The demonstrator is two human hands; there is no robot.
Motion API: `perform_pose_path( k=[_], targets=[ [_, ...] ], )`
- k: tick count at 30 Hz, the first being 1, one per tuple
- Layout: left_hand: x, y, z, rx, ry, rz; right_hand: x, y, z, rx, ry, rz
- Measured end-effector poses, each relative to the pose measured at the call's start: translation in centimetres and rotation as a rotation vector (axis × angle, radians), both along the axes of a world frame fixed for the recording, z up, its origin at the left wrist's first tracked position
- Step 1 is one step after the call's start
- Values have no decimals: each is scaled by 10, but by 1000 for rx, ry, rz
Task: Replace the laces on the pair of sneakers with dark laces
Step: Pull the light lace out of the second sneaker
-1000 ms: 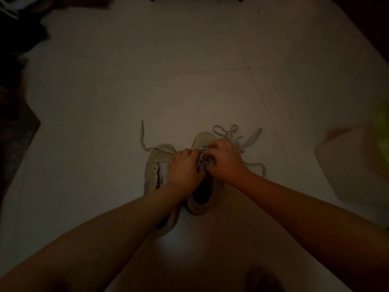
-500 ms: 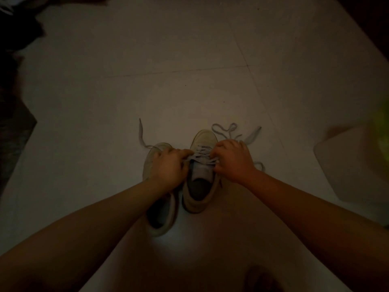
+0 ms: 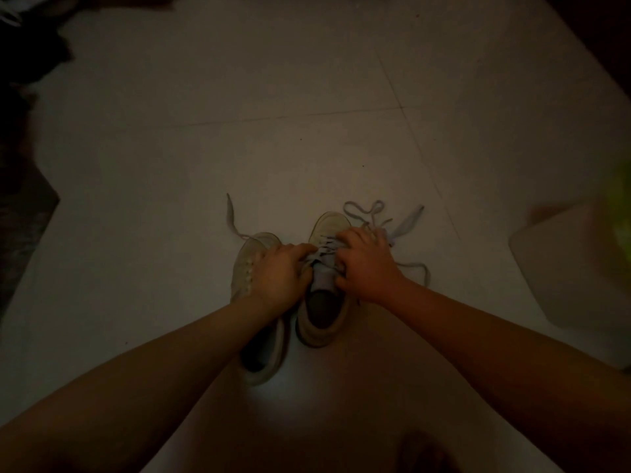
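Head view: both hands flank the right sneaker (image 3: pixel 326 285), toe pointing away; left hand (image 3: pixel 278 279) and right hand (image 3: pixel 367 268) each pinch its pale lace (image 3: pixel 322 254) crosswise at mid-eyelets.

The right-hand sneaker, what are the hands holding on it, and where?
Both the left hand and right hand have fingers curled on the light lace crossing the right-hand sneaker, one at each side of the eyelet rows.

Left sneaker (image 3: pixel 246 264) midsection hidden under left hand (image 3: pixel 277 274).
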State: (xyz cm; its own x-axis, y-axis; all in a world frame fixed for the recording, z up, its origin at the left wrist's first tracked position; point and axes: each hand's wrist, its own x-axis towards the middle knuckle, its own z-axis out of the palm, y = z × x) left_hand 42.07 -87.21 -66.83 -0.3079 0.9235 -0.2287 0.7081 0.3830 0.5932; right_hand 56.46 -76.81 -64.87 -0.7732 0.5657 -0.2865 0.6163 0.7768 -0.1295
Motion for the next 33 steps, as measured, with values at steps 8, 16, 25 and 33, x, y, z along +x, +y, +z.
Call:
perform_pose_path(
  k=[8, 16, 25, 33],
  targets=[
    [1, -1, 2, -39, 43, -15, 8, -7, -11, -84, 251, -487],
    [4, -1, 2, -36, 85, -28, 8, 17, 21, -972, 525, -1307],
    [13, 1, 6, -66, 106, -6, 29, 20, 11, -486, 452, -610],
    [16, 3, 10, -62, 139, -13, 9, 12, 12, -171, 82, -118]
  ],
)
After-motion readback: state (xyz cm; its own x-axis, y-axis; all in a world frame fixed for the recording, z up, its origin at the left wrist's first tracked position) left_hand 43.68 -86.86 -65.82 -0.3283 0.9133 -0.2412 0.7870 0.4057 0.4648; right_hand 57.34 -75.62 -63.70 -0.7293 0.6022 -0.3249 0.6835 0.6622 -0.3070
